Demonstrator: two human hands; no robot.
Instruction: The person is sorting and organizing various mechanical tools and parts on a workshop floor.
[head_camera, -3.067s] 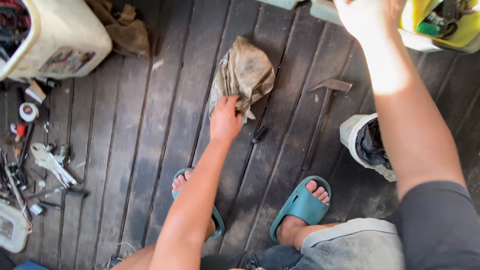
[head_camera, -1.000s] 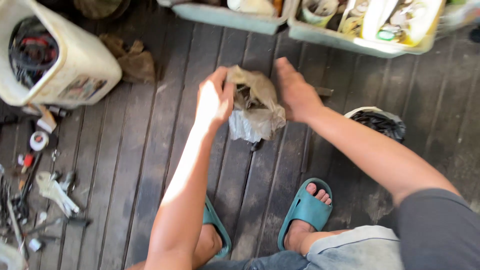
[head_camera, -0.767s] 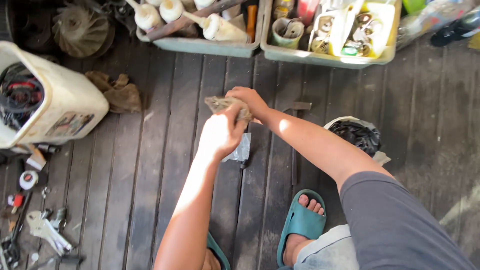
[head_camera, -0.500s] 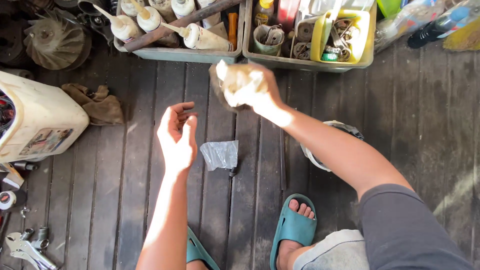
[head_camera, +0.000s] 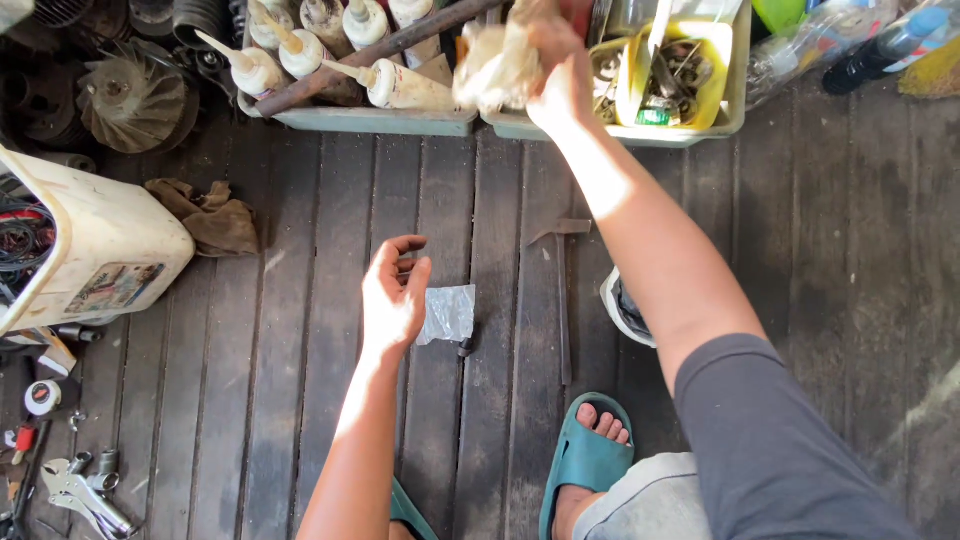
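Evidently, a soft, light crumpled rag (head_camera: 495, 65) is bunched in the clenched right hand (head_camera: 560, 75); the left hand (head_camera: 393, 300) is held spread, empty.

dark plank floor (head_camera: 300, 420) — clear bag (head_camera: 448, 312), brown rag (head_camera: 215, 217), trays (head_camera: 360, 118)

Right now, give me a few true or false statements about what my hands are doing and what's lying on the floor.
1. The right hand holds a crumpled rag over the trays. True.
2. The left hand grips a hammer. False: it is open and holds nothing, just above a clear plastic bag.
3. The plastic bag lies on the wooden floor. True.
4. A brown cloth lies inside the yellow tub. False: it lies on the floor beside the white container.
5. Both feet are bare. False: a teal sandal shows.
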